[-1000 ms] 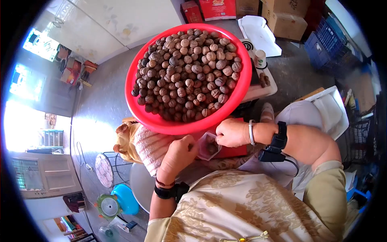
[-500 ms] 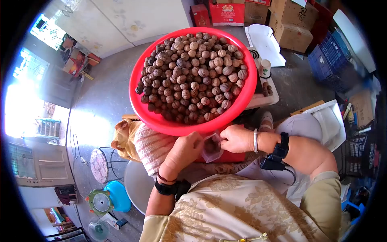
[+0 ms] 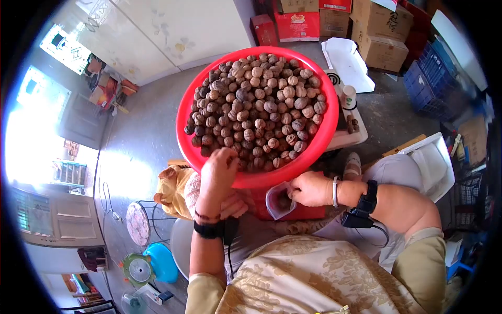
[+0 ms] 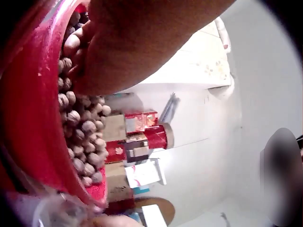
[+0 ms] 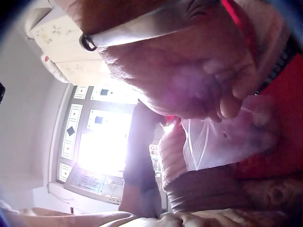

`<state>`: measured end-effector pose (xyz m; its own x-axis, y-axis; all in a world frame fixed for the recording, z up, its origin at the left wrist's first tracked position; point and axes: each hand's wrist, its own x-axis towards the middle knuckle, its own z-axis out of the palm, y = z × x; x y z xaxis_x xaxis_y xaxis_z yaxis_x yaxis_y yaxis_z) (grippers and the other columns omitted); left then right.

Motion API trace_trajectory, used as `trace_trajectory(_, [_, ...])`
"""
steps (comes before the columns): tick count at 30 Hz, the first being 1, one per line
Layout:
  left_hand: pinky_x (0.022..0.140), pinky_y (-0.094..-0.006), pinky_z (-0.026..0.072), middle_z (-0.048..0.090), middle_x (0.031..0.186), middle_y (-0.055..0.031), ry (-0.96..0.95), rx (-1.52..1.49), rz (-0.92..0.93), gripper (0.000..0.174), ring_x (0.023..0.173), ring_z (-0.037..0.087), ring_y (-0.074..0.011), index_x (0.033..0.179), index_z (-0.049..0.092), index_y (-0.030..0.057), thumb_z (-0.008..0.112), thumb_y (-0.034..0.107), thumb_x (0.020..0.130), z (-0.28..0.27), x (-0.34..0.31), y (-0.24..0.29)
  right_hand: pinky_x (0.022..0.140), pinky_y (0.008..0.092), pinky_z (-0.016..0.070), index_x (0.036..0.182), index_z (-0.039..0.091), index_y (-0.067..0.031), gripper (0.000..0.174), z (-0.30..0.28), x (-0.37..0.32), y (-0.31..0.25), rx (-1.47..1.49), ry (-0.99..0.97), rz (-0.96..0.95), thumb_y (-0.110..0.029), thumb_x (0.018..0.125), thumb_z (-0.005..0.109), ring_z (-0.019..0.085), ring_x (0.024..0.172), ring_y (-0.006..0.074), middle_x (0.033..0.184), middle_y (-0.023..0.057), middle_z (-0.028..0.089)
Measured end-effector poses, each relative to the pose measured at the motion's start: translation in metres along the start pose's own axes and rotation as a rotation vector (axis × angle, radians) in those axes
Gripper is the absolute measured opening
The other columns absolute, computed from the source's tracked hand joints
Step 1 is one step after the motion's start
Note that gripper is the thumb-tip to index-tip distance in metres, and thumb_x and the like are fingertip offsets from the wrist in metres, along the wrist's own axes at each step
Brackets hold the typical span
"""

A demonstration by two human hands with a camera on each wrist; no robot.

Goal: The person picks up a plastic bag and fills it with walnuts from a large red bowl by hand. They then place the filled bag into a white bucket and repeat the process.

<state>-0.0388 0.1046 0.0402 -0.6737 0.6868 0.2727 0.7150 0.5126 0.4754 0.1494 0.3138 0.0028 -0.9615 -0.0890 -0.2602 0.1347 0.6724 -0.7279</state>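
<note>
A large red basin [image 3: 183,112] is heaped with walnuts [image 3: 261,112]. My left hand [image 3: 218,170] reaches over its near left rim, with bent fingers down at the walnuts; the left wrist view shows fingertips [image 4: 73,43] among them, and I cannot tell whether they hold one. Just below the near rim, my right hand [image 3: 314,189] pinches the edge of a clear plastic bag [image 3: 273,203], keeping its mouth spread. Several brownish walnuts show dimly inside the bag. In the right wrist view the bag [image 5: 203,146] hangs under the curled fingers, over a red surface.
A striped towel and a tan plush toy [image 3: 172,193] lie left of the basin. To its right are a paper cup [image 3: 349,97] and a white tray [image 3: 348,63]. Cardboard boxes [image 3: 384,52] and a blue crate [image 3: 429,86] stand farther back. A round stool [image 3: 138,222] is at left.
My left hand has left the bag's mouth and moved up and left over the basin rim to the walnuts. The right hand still holds the bag. The head view has shifted slightly.
</note>
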Motion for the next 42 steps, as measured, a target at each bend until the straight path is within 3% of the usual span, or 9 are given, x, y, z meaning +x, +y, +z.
trace_trajectory(3, [0.077, -0.0470, 0.0539, 0.062, 0.104, -0.0165, -0.024, 0.126, -0.079, 0.020, 0.093, 0.064, -0.0405, 0.106, 0.067, 0.0125, 0.062, 0.011, 0.087, 0.004, 0.024, -0.020, 0.079, 0.0482, 0.0537, 0.085, 0.073, -0.0009, 0.027, -0.006, -0.002, -0.006, 0.014, -0.028, 0.031, -0.026, 0.083, 0.064, 0.069, 0.082, 0.0404, 0.083, 0.0232, 0.070])
trace_trajectory(14, [0.083, -0.0493, 0.0542, 0.062, 0.114, -0.0197, -0.092, 0.164, -0.121, 0.030, 0.102, 0.063, -0.0417, 0.109, 0.066, 0.0125, 0.062, 0.006, 0.080, 0.039, 0.052, -0.059, 0.074, 0.0478, 0.0530, 0.079, 0.072, -0.0009, 0.027, -0.009, -0.003, -0.012, 0.032, -0.046, 0.040, -0.026, 0.083, 0.064, 0.069, 0.078, 0.0395, 0.079, 0.0240, 0.069])
trace_trajectory(17, [0.078, -0.0434, 0.0554, 0.065, 0.102, -0.0169, -0.051, 0.206, -0.151, 0.032, 0.093, 0.067, -0.0351, 0.111, 0.066, 0.0097, 0.069, 0.008, 0.079, 0.031, 0.048, -0.047, 0.075, 0.0479, 0.0530, 0.080, 0.072, -0.0001, 0.026, -0.011, -0.003, -0.015, 0.022, -0.055, 0.037, -0.024, 0.083, 0.063, 0.069, 0.078, 0.0394, 0.080, 0.0244, 0.069])
trace_trajectory(19, [0.073, -0.0340, 0.0545, 0.067, 0.088, -0.0100, -0.127, -0.118, -0.346, 0.036, 0.082, 0.066, -0.0209, 0.112, 0.066, 0.0056, 0.077, 0.013, 0.078, 0.023, 0.044, -0.040, 0.075, 0.0480, 0.0530, 0.082, 0.072, 0.0004, 0.026, -0.010, -0.003, -0.015, 0.026, -0.057, 0.039, -0.023, 0.084, 0.062, 0.069, 0.079, 0.0396, 0.081, 0.0247, 0.069])
trace_trajectory(22, [0.071, -0.0274, 0.0522, 0.066, 0.082, -0.0032, -0.088, -0.376, -0.296, 0.037, 0.078, 0.061, -0.0113, 0.111, 0.067, 0.0017, 0.080, 0.015, 0.080, 0.012, 0.025, -0.018, 0.079, 0.0478, 0.0533, 0.085, 0.072, 0.0010, 0.025, 0.002, 0.001, -0.005, 0.054, -0.022, 0.028, -0.022, 0.085, 0.061, 0.069, 0.083, 0.0407, 0.084, 0.0255, 0.069])
trace_trajectory(25, [0.071, -0.0265, 0.0523, 0.068, 0.090, -0.0021, -0.133, -0.532, -0.309, 0.033, 0.080, 0.061, -0.0103, 0.111, 0.067, 0.0011, 0.079, 0.013, 0.082, -0.002, 0.003, 0.005, 0.086, 0.0472, 0.0528, 0.102, 0.072, -0.0007, 0.025, 0.021, 0.013, 0.014, 0.123, 0.085, -0.105, -0.019, 0.089, 0.060, 0.069, 0.095, 0.0397, 0.095, 0.0258, 0.070])
trace_trajectory(28, [0.073, -0.0252, 0.0518, 0.067, 0.095, -0.0027, -0.199, -0.656, -0.196, 0.031, 0.080, 0.061, -0.0105, 0.110, 0.067, 0.0007, 0.078, 0.012, 0.083, -0.009, -0.016, 0.025, 0.087, 0.0474, 0.0525, 0.108, 0.070, -0.0030, 0.025, 0.004, 0.003, -0.004, 0.185, 0.051, -0.087, -0.017, 0.090, 0.062, 0.069, 0.099, 0.0378, 0.101, 0.0238, 0.071])
trace_trajectory(36, [0.076, -0.0335, 0.0512, 0.061, 0.095, -0.0078, -0.292, -0.387, 0.080, 0.035, 0.087, 0.059, -0.0229, 0.102, 0.072, 0.0064, 0.085, 0.013, 0.071, -0.013, -0.039, 0.066, 0.086, 0.0456, 0.0531, 0.110, 0.070, -0.0054, 0.024, -0.018, -0.003, -0.026, 0.042, -0.157, 0.122, -0.018, 0.090, 0.063, 0.068, 0.098, 0.0366, 0.101, 0.0229, 0.070])
trace_trajectory(42, [0.084, -0.0416, 0.0503, 0.063, 0.096, -0.0123, -0.203, -0.165, 0.176, 0.028, 0.095, 0.059, -0.0323, 0.098, 0.072, 0.0066, 0.081, 0.012, 0.073, -0.011, -0.038, 0.048, 0.085, 0.0470, 0.0529, 0.103, 0.072, -0.0020, 0.024, 0.002, -0.002, -0.010, 0.100, 0.150, -0.120, -0.020, 0.090, 0.062, 0.069, 0.092, 0.0385, 0.094, 0.0232, 0.071])
